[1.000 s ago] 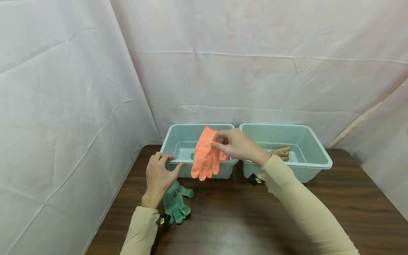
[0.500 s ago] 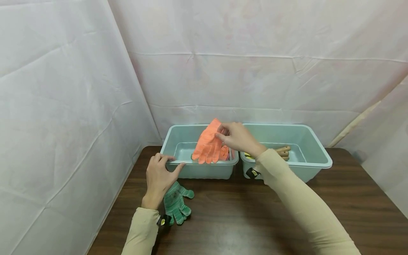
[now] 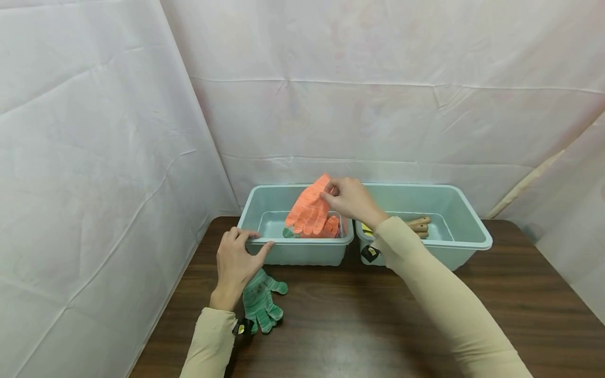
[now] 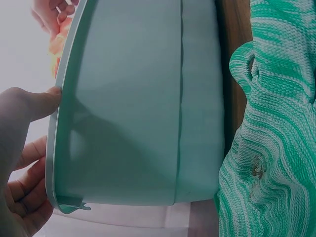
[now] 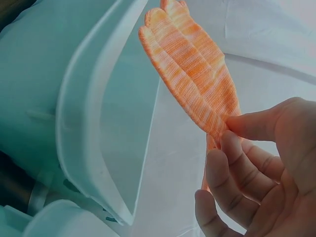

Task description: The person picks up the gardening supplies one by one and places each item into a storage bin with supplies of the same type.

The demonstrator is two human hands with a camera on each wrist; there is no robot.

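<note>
Between thumb and fingers, my right hand (image 3: 352, 198) pinches an orange knit glove (image 3: 309, 207) near its cuff. The glove hangs over the left light-green plastic bin (image 3: 302, 254), its fingers pointing down inside. In the right wrist view the same glove (image 5: 190, 64) shows pale streaks. My left hand (image 3: 236, 260) grips the front rim of that bin near its left corner, thumb outside and fingers over the edge. Another orange glove (image 3: 333, 227) and a bit of green glove (image 3: 289, 232) lie in the bin. A green striped glove (image 3: 262, 302) lies on the table below the left hand.
A second light-green bin (image 3: 465, 245) stands to the right, with several wooden handles (image 3: 419, 226) and something yellow (image 3: 366, 229) inside. Both stand on a dark wooden table (image 3: 359, 325). White cloth (image 3: 378, 105) hangs behind and on the sides.
My right hand has moved the orange glove away from me, from in front of the left bin's front rim to over its inside. The left hand stays on the rim.
</note>
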